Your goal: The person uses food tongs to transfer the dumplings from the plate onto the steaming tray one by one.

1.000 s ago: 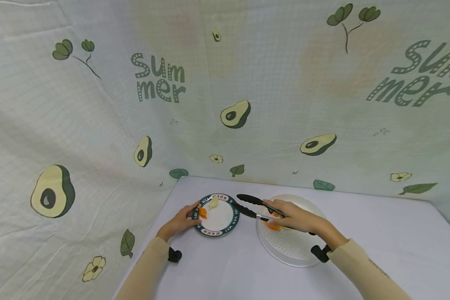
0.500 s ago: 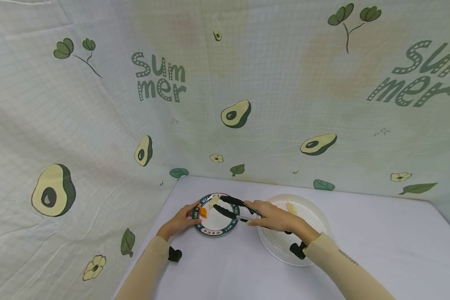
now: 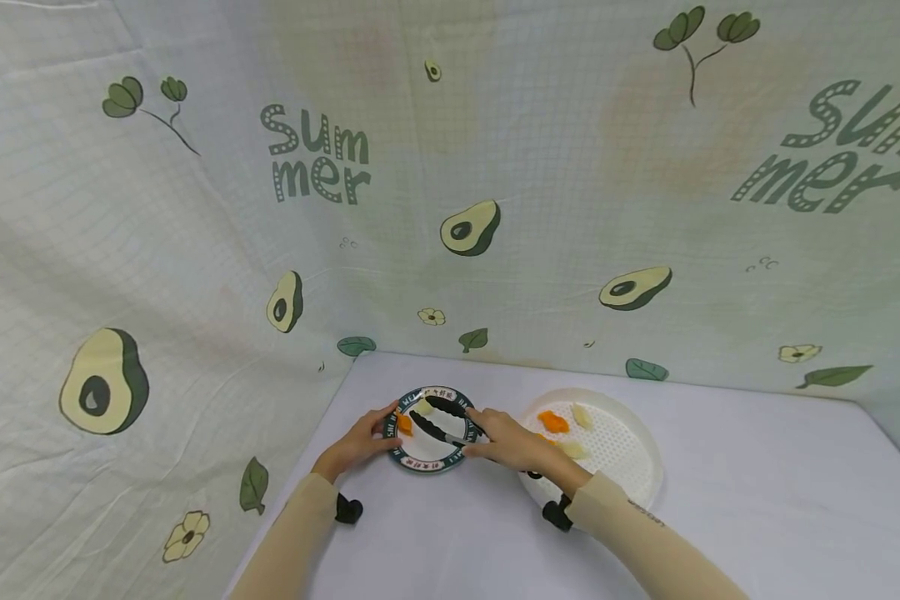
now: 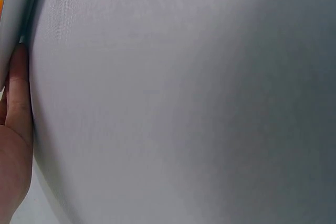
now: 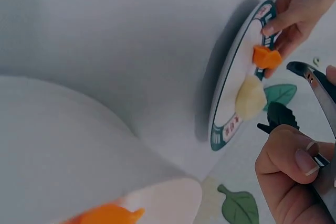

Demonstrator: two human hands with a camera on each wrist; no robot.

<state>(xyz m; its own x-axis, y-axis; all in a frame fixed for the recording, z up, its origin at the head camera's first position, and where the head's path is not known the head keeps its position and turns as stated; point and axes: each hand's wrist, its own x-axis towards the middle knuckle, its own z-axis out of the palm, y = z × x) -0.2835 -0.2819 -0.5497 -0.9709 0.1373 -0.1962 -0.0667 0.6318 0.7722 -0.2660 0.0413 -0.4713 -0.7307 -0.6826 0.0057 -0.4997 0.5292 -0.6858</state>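
Note:
My left hand (image 3: 356, 443) grips the left rim of a small white plate (image 3: 427, 452) with a dark green lettered border, thumb on top. On the plate lie an orange piece of food (image 3: 405, 425) and a pale yellowish piece (image 5: 251, 98). My right hand (image 3: 512, 442) holds black-tipped metal tongs (image 3: 429, 427) over the plate. Their two arms stand apart, with the tips close to the pale piece in the head view. Whether the tips touch it I cannot tell. In the left wrist view, only part of the left hand (image 4: 18, 103) shows against the plate's edge.
Right of the plate stands a round white perforated tray (image 3: 618, 454). It bears orange pieces (image 3: 553, 422) and pale pieces (image 3: 582, 416), partly hidden by my right arm. Printed cloth (image 3: 540, 333) walls the back and left of the white table (image 3: 757, 483).
My right hand has carried the tongs leftward from above the perforated tray to above the plate, uncovering the pieces on the tray. The left hand and plate have stayed put.

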